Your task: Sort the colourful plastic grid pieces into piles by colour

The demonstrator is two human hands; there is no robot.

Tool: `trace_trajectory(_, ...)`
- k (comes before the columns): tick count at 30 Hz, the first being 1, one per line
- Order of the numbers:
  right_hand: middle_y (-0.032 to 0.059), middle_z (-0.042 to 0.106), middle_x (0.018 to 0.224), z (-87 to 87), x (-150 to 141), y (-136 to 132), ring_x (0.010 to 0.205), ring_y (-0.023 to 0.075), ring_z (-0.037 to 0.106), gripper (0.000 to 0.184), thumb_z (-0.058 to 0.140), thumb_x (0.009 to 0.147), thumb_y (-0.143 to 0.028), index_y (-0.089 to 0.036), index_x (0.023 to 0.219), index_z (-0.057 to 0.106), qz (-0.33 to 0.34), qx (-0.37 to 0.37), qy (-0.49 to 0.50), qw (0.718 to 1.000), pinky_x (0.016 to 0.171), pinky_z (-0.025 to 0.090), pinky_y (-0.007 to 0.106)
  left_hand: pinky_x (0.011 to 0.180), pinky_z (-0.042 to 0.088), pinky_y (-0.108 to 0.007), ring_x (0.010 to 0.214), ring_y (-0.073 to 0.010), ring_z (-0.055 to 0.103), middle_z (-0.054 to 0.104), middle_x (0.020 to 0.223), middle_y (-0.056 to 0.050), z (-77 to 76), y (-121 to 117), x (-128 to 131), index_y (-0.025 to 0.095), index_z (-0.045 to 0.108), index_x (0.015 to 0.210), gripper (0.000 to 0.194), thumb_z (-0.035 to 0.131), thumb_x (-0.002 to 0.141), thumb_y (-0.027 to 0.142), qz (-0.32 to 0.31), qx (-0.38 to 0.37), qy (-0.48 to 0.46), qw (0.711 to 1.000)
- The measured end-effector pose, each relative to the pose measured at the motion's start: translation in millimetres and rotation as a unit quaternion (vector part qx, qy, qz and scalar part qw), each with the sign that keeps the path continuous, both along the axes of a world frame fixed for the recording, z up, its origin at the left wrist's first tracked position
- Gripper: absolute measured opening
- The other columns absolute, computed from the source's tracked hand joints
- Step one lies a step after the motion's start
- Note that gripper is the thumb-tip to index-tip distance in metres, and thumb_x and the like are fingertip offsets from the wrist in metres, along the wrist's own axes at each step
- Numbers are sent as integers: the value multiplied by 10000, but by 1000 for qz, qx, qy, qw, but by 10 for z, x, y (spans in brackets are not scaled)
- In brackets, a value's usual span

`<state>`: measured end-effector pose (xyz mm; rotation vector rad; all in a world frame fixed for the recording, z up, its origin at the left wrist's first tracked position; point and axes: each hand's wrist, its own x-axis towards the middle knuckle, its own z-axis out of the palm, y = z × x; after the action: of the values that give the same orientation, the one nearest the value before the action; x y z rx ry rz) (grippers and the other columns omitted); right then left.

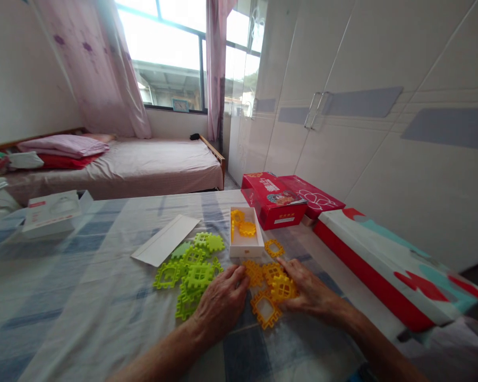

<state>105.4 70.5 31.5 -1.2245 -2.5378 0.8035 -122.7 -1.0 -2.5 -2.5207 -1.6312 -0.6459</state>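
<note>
My left hand (225, 297) is closed, its bent fingers at the left edge of a flat orange interlocking building tile (254, 273); the fingertips are partly hidden. My right hand (313, 292) has thumb and fingers around a yellow-orange window tile (283, 288), over another orange tile (271, 271). Just below lies a square orange frame tile (266, 309), and a smaller frame tile (274, 248) rests above. A white open box (247, 250) behind my hands holds a few orange tiles (247, 228). Beside my left hand, green tiles (199, 276) form a loose heap.
A white box lid (167, 241) lies left of the box. Red boxes (276, 201) stand at the back right, with a long red and white box (398, 265) along the right edge. Another white box (53, 212) is at far left. A bed (163, 164) stands beyond the table.
</note>
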Motion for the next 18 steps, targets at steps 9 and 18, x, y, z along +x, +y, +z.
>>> trace_trajectory(9, 33, 638, 1018, 71, -111, -37, 910, 214, 597, 435, 629, 670, -217, -218, 1099, 561, -44, -67, 91, 993, 794, 484, 299, 1037, 418, -405, 1252, -255, 426, 471, 1323, -106, -102, 5, -4, 167, 531, 1095, 283, 464, 830, 95, 12, -16, -23, 1000)
trace_trajectory(18, 41, 670, 987, 181, -182, 77, 832, 204, 635, 432, 651, 700, -291, -189, 1104, 538, -100, -89, 178, 975, 698, 516, 291, 1034, 413, -380, 1189, -220, 477, 521, 1257, -91, -128, 32, 0, 183, 540, 1047, 250, 446, 836, 90, 24, -38, -41, 998)
